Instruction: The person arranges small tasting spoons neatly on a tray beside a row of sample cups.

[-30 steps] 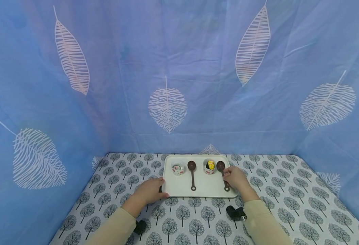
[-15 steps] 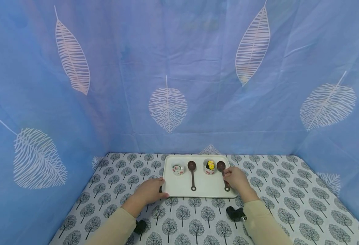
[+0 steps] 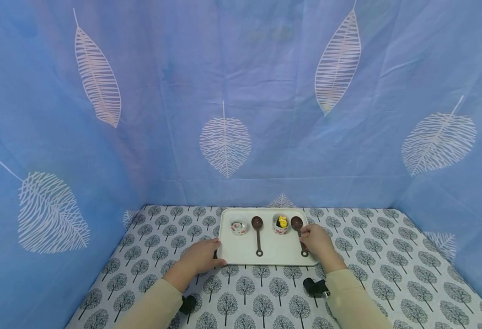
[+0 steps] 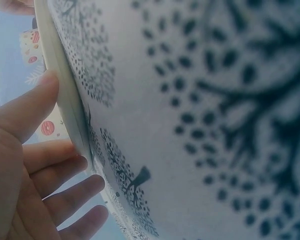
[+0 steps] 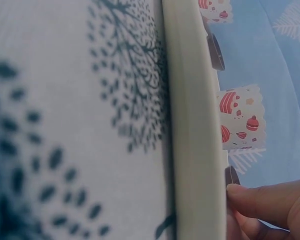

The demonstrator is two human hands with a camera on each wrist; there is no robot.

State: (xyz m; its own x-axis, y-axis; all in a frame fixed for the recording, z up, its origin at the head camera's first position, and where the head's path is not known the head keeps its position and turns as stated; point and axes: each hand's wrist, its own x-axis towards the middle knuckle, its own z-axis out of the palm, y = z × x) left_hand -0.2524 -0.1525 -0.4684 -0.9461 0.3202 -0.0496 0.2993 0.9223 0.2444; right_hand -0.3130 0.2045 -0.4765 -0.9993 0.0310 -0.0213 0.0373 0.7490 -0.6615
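A cream tray [image 3: 241, 250] lies on the cloth. My left hand [image 3: 201, 256] rests at its left front corner, thumb on the near rim and the other fingers spread along the left side. My right hand [image 3: 316, 238] pinches the handle of the right brown spoon [image 3: 296, 223], which lies on the tray. Another brown spoon [image 3: 257, 223] lies near the middle. Between the spoons stands a printed paper baking cup [image 3: 280, 230] holding a yellow and dark piece. At the left is a second baking cup [image 3: 238, 229]; its contents are unclear. In the right wrist view, my thumb [image 5: 260, 202] meets the spoon.
A white tablecloth [image 3: 245, 292] with dark tree prints lies under the tray. Blue leaf-patterned cloth [image 3: 224, 68] hangs at the back and both sides. Black wrist devices [image 3: 315, 286] show below both hands.
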